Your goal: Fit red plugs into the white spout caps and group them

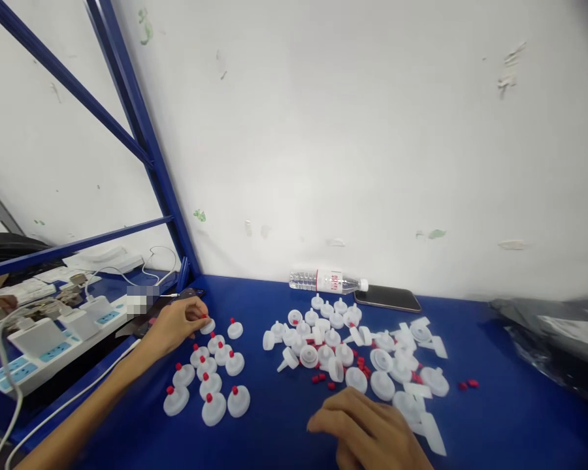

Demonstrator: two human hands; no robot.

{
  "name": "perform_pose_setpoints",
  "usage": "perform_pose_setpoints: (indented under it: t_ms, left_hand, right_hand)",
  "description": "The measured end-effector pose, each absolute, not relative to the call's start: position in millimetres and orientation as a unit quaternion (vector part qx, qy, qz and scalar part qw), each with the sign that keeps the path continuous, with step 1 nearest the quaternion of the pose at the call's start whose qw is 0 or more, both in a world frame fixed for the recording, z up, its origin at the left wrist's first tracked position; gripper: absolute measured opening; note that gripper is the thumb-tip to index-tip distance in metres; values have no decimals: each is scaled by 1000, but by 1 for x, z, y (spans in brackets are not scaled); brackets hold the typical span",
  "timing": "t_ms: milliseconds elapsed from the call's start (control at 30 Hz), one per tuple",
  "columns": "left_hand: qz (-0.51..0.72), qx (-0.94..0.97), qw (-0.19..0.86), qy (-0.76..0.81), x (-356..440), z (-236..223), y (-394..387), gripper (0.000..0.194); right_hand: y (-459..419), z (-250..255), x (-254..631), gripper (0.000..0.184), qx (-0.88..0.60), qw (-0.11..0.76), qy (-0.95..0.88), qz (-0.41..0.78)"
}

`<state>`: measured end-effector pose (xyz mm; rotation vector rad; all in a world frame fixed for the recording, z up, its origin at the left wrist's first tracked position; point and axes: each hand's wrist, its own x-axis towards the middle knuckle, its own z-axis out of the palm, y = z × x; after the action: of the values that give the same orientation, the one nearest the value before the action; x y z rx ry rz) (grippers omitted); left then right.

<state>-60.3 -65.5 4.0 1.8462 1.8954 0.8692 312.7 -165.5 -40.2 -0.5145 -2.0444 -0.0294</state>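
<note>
My left hand (183, 320) is at the far left of the tabletop, with thumb and fingers pinched on a white cap with a red tip (207, 325). Below and beside it stand several more white caps (213, 409), each topped with a small red plug. My right hand (367, 431) hovers low at the front, its fingers loosely bent and the thumb apart from them; I see nothing in it. Just beyond it lies a pile of white nozzle caps (344, 354) without red tips. Loose red plugs (361, 363) are scattered among them.
A clear water bottle (328, 281) and a dark phone (387, 298) lie by the wall. Black plastic bags (553, 329) sit at the right edge. On the left are a blue metal frame (149, 156), a power strip (53, 352) with chargers, and white cables.
</note>
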Motion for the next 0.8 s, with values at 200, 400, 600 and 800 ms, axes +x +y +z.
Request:
perform_pose_setpoints:
  t_ms: [200,400,600,800]
  left_hand:
    - [299,651,167,677,-65,2,-66,50]
    - [307,657,23,688,-42,29,-101,38]
    - [252,774,-38,580,53,29,-156,29]
    - [146,812,-32,564,114,-9,-159,30]
  right_hand:
    - [-165,-43,320,40,-259,458,-849,30]
    - [-160,-36,324,36,-372,443,-815,27]
    - [-157,-38,323,31,-386,395,-832,-45]
    - [-156,-37,329,24,-407,363,-832,-101]
